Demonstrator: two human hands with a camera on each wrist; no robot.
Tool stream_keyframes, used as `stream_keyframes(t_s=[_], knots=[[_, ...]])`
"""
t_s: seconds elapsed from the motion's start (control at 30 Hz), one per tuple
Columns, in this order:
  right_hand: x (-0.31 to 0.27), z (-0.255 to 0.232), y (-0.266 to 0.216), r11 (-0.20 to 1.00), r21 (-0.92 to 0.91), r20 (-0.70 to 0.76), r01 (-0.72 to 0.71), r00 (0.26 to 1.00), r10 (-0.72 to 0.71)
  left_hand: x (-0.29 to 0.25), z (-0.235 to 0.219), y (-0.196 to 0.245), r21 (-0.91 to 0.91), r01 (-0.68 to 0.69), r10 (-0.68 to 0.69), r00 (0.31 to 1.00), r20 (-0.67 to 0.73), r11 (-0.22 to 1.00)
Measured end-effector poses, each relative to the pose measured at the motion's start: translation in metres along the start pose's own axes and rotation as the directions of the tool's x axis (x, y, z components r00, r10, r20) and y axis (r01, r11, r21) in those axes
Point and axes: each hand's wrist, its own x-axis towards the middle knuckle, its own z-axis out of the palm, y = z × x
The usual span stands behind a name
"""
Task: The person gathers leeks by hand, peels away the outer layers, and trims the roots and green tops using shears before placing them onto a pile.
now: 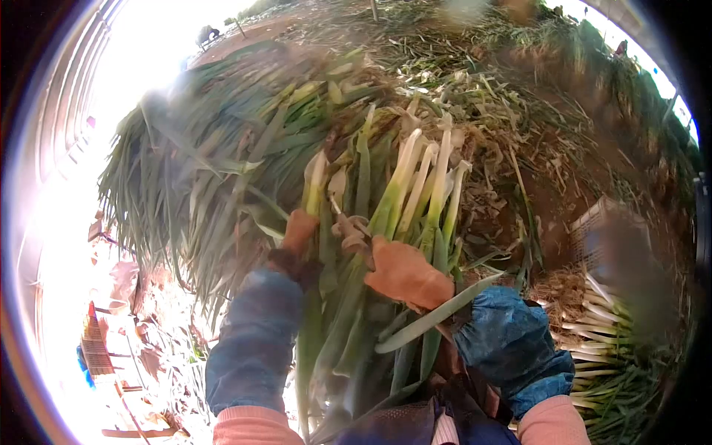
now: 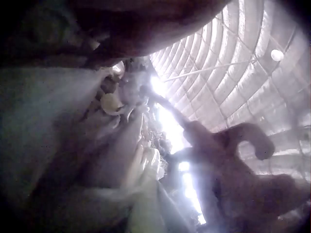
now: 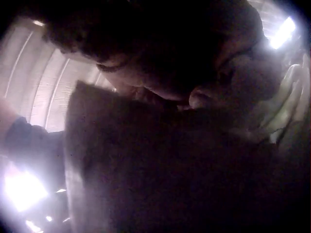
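In the head view, the left hand point(image 1: 300, 233), in an orange-brown glove, grips a leek point(image 1: 317, 180) whose pale end points up. To its right, the gloved right hand point(image 1: 409, 274) curls round several leeks point(image 1: 417, 185), white ends up and green leaves hanging below. One loose green leaf point(image 1: 439, 314) crosses over the right wrist. A peeled, dry-looking strip point(image 1: 351, 231) lies between the hands. Leek leaves point(image 2: 148, 208) show at the bottom of the left wrist view. The right wrist view is mostly dark, with pale stalks point(image 3: 286, 104) at its right edge.
A large heap of leeks point(image 1: 200, 148) lies to the left and ahead. Dry peelings point(image 1: 489, 126) cover the ground beyond. At the right stands a pale crate point(image 1: 591, 230), with stacked leeks point(image 1: 599, 334) nearer. A red basket-like item point(image 1: 95, 343) is at the far left.
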Motion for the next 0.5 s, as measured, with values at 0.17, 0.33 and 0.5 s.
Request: stream_keyframes(t_s=[0.17,0.33,0.5], knots=[[0.012,0.009,-0.004,0.995,-0.033,-0.045,0.094,0.994,-0.096,-0.029,0.003,-0.020,0.040,-0.034,0.039,0.990,-0.134,0.999],[0.052,0.009,0.000,0.998,0.056,0.014,-0.003,1.000,0.002,-0.109,-0.007,0.012,0.174,0.077,-0.062,0.994,-0.086,0.982],[0.055,0.009,0.005,1.000,0.029,-0.050,-0.008,0.999,0.010,-0.141,-0.014,0.054,0.273,0.265,-0.273,0.962,-0.008,0.925]])
